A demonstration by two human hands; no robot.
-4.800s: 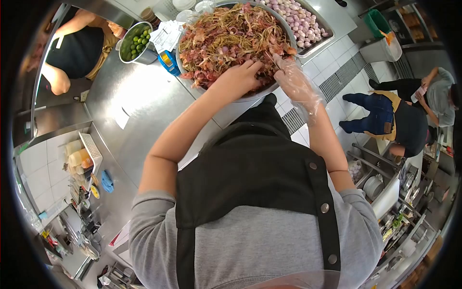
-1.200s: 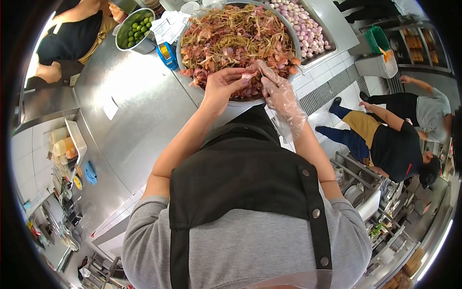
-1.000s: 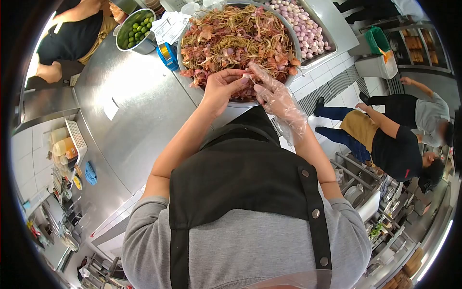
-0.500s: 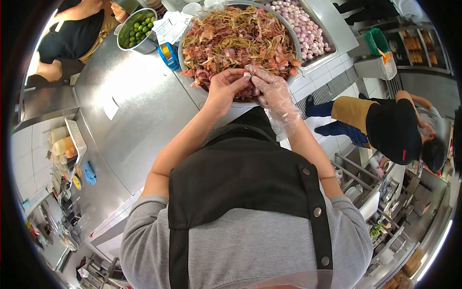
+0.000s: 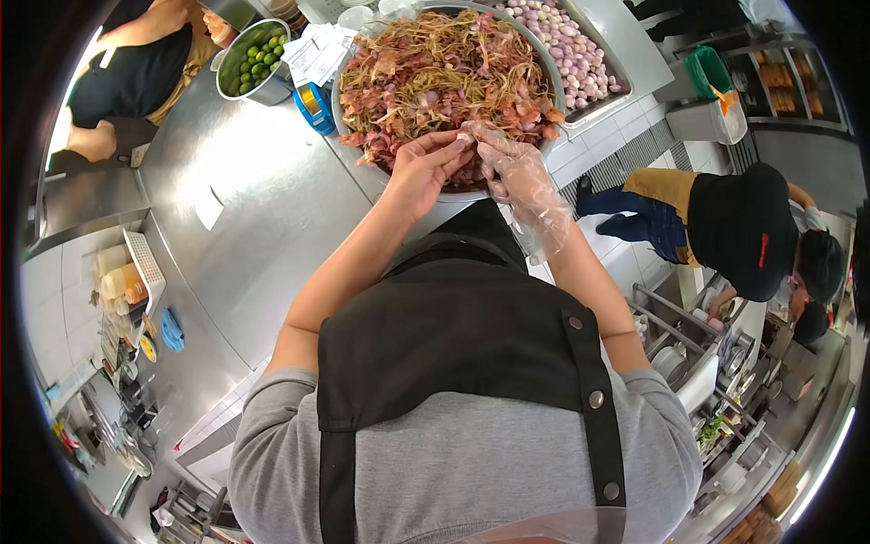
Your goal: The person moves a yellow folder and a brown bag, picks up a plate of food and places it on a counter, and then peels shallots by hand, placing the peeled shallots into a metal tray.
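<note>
A wide metal bowl (image 5: 337,118) is heaped with reddish onion skins and dry roots (image 5: 444,68). Over its near edge, my bare left hand (image 5: 424,168) and my right hand (image 5: 512,163), in a clear plastic glove, meet at the fingertips. Both are closed in a pinch around a small shallot (image 5: 466,137), mostly hidden by the fingers. To the right of the bowl, peeled pinkish shallots (image 5: 575,59) fill a metal tray (image 5: 623,100).
Left of the bowl stand a blue tape dispenser (image 5: 314,108), papers (image 5: 317,56) and a pot of green limes (image 5: 256,63) on the steel counter (image 5: 245,263). One person (image 5: 739,227) bends at the right; another person's arm and torso (image 5: 127,72) show at upper left.
My hands stay together over the bowl, with slight finger movement. The person at the right has leaned and shifted, and another dark-haired head now shows beside them.
</note>
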